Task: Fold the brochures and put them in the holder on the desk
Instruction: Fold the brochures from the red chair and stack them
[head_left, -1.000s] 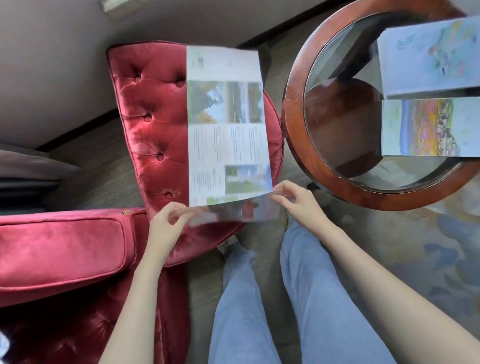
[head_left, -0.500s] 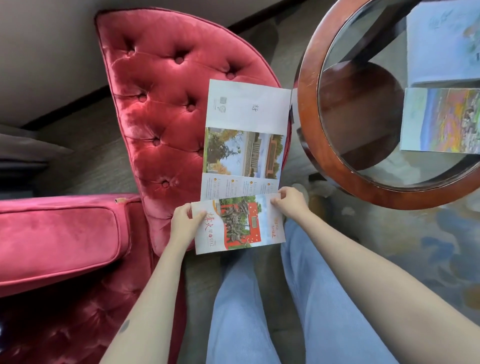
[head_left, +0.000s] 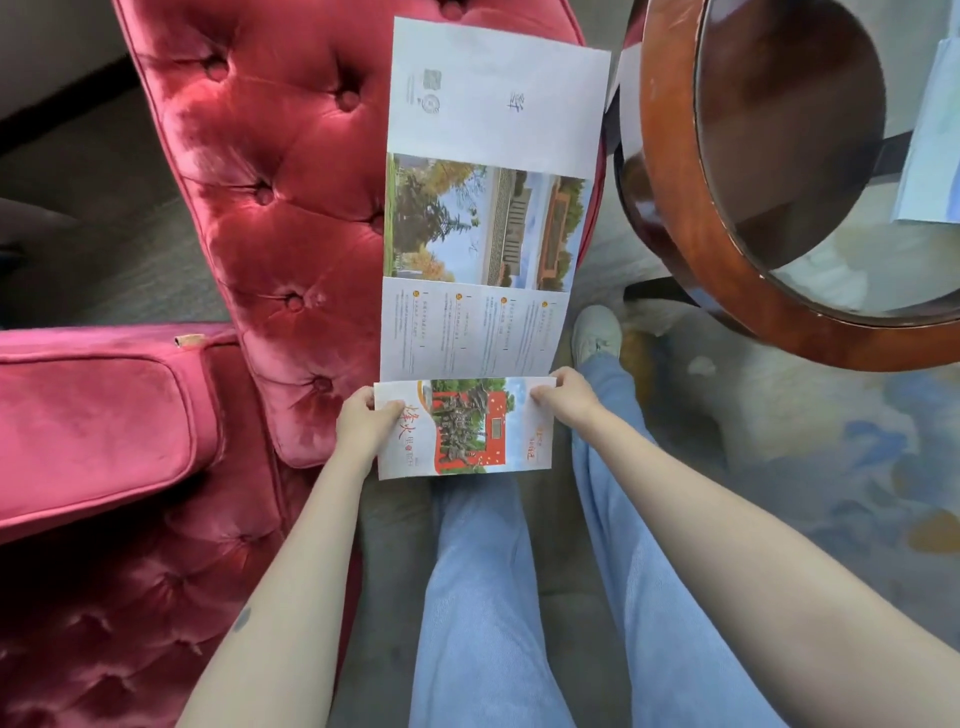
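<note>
Change: the nearest panel of the brochure (head_left: 483, 218), a blur one second ago, is now sharp and shows its red cover picture. Both hands keep the same corners as half a second ago.
Left hand (head_left: 363, 423): closed on the left end of the crease, thumb on top of the cover panel (head_left: 465, 428), fingers hidden behind it.
Right hand (head_left: 563, 397): pinches the right end of the same crease, fingers curled over the paper edge.
Brochure: held in the air between the two hands. Three panels stretch away beyond them; the cover panel is bent back toward the person.
Beyond and left of the hands: red tufted armchair (head_left: 270, 182), behind the sheet.
Right of the hands, further off: round bench with wooden rim (head_left: 670, 208) and glass top. A pale printed sheet (head_left: 930, 156) lies on it at the frame edge.
Under the hands: legs in blue jeans (head_left: 478, 597); a white shoe (head_left: 597, 332) just beyond the right hand.
</note>
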